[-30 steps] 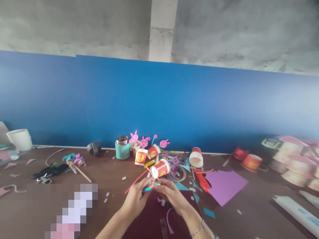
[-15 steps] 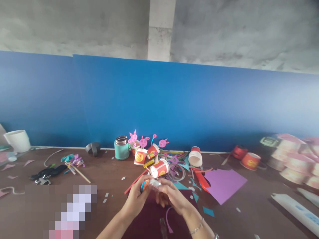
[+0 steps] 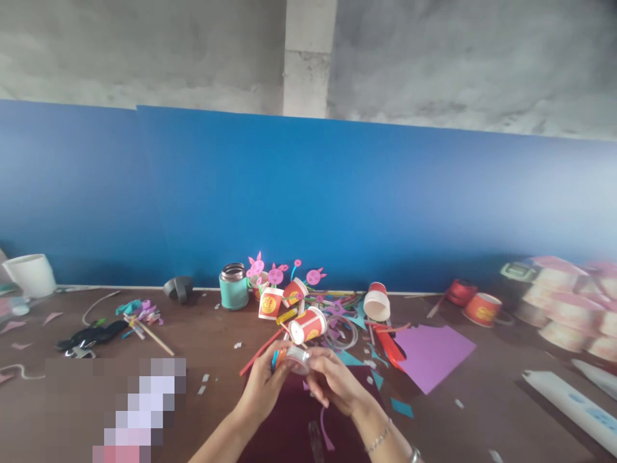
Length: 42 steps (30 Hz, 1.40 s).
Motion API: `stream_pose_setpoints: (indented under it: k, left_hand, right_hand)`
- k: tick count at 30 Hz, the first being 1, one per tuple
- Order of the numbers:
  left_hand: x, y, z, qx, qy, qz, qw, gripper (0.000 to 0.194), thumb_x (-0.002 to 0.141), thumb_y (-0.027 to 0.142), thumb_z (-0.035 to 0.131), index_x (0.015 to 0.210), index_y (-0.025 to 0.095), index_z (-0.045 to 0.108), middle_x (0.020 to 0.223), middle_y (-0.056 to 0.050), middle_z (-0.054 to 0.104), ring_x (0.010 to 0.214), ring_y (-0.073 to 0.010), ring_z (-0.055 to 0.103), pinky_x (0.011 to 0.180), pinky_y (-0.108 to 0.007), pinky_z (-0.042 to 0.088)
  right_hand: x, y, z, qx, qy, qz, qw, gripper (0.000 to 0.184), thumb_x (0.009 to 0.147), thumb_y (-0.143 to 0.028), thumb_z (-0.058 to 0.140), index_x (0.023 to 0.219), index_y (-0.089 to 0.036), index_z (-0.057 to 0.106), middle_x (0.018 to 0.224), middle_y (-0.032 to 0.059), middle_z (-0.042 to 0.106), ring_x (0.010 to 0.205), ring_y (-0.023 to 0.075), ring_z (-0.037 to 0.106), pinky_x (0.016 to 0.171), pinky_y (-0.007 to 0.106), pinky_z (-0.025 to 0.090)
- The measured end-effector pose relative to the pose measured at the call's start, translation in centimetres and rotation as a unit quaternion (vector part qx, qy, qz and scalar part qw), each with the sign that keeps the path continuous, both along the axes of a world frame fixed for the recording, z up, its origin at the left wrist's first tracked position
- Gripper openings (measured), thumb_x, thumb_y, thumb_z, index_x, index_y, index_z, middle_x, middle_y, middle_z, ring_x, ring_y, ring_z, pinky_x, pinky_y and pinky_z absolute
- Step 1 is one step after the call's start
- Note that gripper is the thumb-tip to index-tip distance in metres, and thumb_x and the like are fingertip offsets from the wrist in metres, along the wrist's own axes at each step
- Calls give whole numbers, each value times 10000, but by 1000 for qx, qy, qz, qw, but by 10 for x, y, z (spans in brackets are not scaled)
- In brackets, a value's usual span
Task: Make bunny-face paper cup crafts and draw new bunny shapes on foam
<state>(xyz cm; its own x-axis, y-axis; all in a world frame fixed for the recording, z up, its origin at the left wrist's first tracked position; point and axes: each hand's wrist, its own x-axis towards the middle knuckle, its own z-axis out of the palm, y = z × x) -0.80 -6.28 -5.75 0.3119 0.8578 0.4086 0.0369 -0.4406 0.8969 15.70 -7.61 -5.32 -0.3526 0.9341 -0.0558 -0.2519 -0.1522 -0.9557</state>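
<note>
My left hand is closed around a roll of clear tape, with a small blue and orange piece showing by its thumb. At the roll's right edge, the fingertips of my right hand pinch the tape; the exact contact is hard to make out. Just beyond the hands, a red and white paper cup lies on its side. A thin curved purple paper strip lies below my right hand on a dark maroon sheet.
Paper cups with pink animal-face cutouts stand near a teal thermos. To the right are red-handled scissors, a purple sheet, a white power strip and stacked cups. Paper scraps litter the brown table.
The tape roll has tilted so more of its round face shows. My right hand's lower fingers have shifted slightly right. The view has moved a little.
</note>
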Motion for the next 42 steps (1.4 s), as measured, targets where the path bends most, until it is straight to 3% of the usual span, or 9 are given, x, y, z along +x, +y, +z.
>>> stream_pose_setpoints:
  k: [4,10,21,29,36,42]
  left_hand:
    - [-4,-1,3,40,44,-13,998,235,863,312,523,1021,177,633,840,-44,693,694,-152,613,706,-228,468]
    - [-11,0,3,88,109,-30,990,264,869,241,500,1110,195,597,935,-58,689,794,-168,632,736,-221,464]
    - [-10,-1,7,75,100,-35,992,233,871,240,501,1070,194,613,940,-57,686,780,-162,628,743,-228,463]
    - [-13,-1,4,99,145,-31,984,260,877,198,464,1113,206,574,911,-39,700,761,-152,639,713,-209,454]
    - [-14,-1,4,117,176,-36,977,269,878,200,441,1111,232,573,978,-38,688,809,-153,647,731,-215,453]
    - [-12,-2,5,109,171,-37,979,297,843,138,456,1091,236,587,966,-36,688,806,-161,638,730,-219,447]
  right_hand:
    - [-1,-1,5,-14,-33,-10,999,273,691,-419,594,692,-147,566,320,-59,498,225,46,327,258,142,214]
    - [-3,-5,13,-11,-82,-29,996,255,706,-403,601,681,-151,568,375,-58,521,271,49,393,287,144,251]
    - [-3,-5,10,-17,-24,12,1000,184,693,-331,540,699,-147,554,421,-8,610,268,84,499,258,133,199]
    - [-2,-6,13,-3,-42,21,999,191,704,-324,531,692,-139,575,447,-11,614,301,84,527,278,148,173]
    - [0,-10,19,20,-69,36,997,308,712,-446,548,712,-139,580,501,30,621,380,114,576,304,183,162]
    - [-1,-9,15,31,-78,12,996,286,721,-419,519,680,-143,583,498,24,616,367,99,565,310,178,184]
